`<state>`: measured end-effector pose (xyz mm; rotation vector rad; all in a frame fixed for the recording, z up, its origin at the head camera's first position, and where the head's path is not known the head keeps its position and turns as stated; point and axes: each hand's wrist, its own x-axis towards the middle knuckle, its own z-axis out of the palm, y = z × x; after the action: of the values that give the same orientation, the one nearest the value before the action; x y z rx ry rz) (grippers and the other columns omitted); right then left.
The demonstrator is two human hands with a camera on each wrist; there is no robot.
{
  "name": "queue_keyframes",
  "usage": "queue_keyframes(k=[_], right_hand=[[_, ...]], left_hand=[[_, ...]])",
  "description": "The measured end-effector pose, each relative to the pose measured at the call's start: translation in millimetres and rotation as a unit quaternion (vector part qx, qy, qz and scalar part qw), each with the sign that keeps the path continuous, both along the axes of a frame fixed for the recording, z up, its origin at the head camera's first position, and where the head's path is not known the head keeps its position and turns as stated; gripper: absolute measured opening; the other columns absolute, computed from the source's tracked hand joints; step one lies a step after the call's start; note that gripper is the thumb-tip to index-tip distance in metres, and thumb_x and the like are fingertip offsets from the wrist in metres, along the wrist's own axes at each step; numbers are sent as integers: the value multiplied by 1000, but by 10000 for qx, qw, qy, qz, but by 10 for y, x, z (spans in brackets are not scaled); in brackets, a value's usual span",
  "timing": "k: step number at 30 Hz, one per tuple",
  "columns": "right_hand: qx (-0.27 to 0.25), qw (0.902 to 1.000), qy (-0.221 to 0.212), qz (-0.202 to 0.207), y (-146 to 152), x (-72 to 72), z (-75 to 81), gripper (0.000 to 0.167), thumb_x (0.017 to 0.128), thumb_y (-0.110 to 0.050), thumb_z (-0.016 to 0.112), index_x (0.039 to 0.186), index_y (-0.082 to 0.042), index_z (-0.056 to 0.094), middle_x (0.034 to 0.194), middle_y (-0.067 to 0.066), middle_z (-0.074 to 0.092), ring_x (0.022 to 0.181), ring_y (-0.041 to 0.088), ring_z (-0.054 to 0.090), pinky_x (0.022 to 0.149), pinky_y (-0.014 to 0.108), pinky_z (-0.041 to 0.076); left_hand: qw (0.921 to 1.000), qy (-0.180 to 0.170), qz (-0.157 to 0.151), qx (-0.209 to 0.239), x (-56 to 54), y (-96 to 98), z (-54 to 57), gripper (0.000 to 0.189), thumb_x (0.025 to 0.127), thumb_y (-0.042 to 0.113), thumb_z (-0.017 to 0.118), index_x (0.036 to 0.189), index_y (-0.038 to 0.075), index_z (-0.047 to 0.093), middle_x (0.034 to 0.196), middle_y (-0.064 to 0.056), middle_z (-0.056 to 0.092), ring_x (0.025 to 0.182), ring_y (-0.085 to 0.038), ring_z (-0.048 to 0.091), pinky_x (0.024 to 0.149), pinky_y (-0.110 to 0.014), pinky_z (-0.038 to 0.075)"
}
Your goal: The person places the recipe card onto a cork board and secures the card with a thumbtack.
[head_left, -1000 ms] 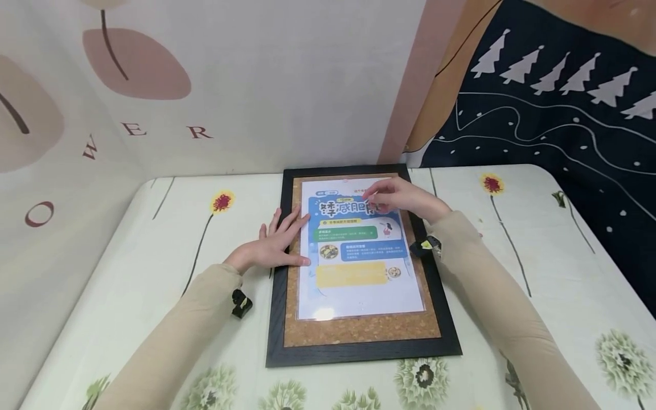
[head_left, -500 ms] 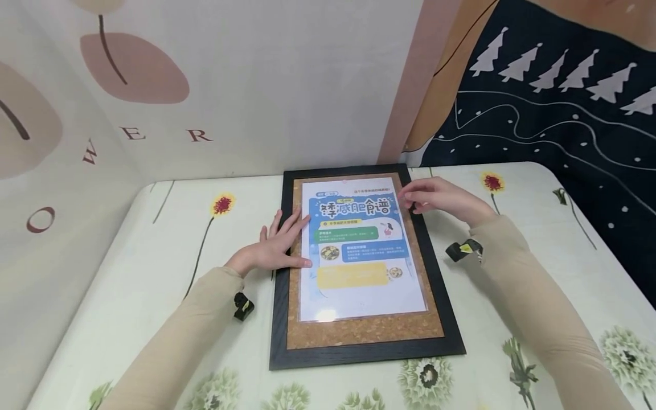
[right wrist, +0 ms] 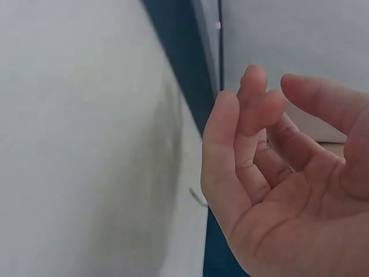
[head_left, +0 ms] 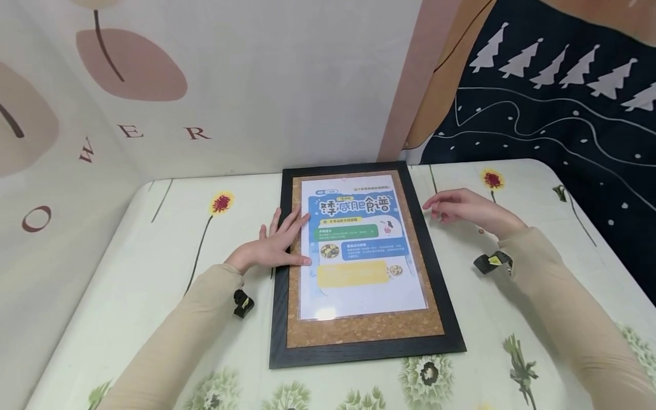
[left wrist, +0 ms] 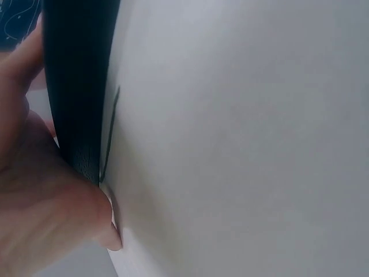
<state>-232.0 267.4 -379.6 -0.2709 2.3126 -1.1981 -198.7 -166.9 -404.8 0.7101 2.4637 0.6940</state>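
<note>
A black-framed cork board [head_left: 369, 336] lies on the table. On it is a colourful printed sheet [head_left: 359, 302] with a glossy surface, and a small pinkish spot shows at the sheet's top edge. My left hand [head_left: 269, 249] rests across the board's left frame with fingers spread, the fingertips and thumb on the sheet's left edge. In the left wrist view, the black frame [left wrist: 78, 86] passes under that hand. To the right of the board, my right hand [head_left: 468, 209] hovers apart from it. Its fingers are loosely bent, and the right wrist view shows nothing between them and the thumb.
A flower-printed cloth [head_left: 230, 341] covers the table. Behind it hangs a pale printed curtain [head_left: 287, 85], close to the board's far edge. At the right hangs a dark cloth [head_left: 538, 125] with white trees.
My right hand has moved from over the sheet's top, across the right frame, to the table side on the right. The left hand stays in place.
</note>
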Motion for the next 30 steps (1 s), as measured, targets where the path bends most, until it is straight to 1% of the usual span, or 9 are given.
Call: queue_keyframes(k=[5,12,21,25,30], right_hand=[[-105,9997,-159,-137,61,28,-39,42,103,-28,50,131,2,54,121,18,56,104,26,51,87,23,48],[288,9994,147,-153,165,61,-20,43,102,-33,50,130,0,55,119,16,58,98,25,54,83,25,47],[287,9988,37,-407,389,59,-24,48,103,-33,48,132,5,50,122,20,55,99,24,57,83,21,48],[475,9979,145,-422,508,30,-4,47,103,-31,48,131,6,52,119,19,57,95,23,57,80,22,49],[681,9959,334,-490,672,-9,65,47,103,-31,48,130,7,52,116,18,58,91,23,56,78,27,49]], left_hand=[[10000,-21,15,-8,3,2,-1,101,88,44,68,156,10,1,158,-12,-21,135,-37,-34,99,-71,-13],[10000,36,7,-20,4,3,-3,101,88,44,69,156,10,1,158,-11,-21,135,-37,-34,99,-71,-13],[10000,-3,89,-10,-3,-7,-23,102,88,45,69,156,12,1,158,-10,-21,135,-37,-34,99,-71,-14],[10000,1,90,5,-6,-10,-31,102,88,45,69,156,12,1,159,-10,-21,136,-37,-34,99,-71,-14],[10000,15,66,22,2,-5,-19,102,88,44,69,156,12,1,159,-10,-20,136,-36,-34,99,-71,-13]])
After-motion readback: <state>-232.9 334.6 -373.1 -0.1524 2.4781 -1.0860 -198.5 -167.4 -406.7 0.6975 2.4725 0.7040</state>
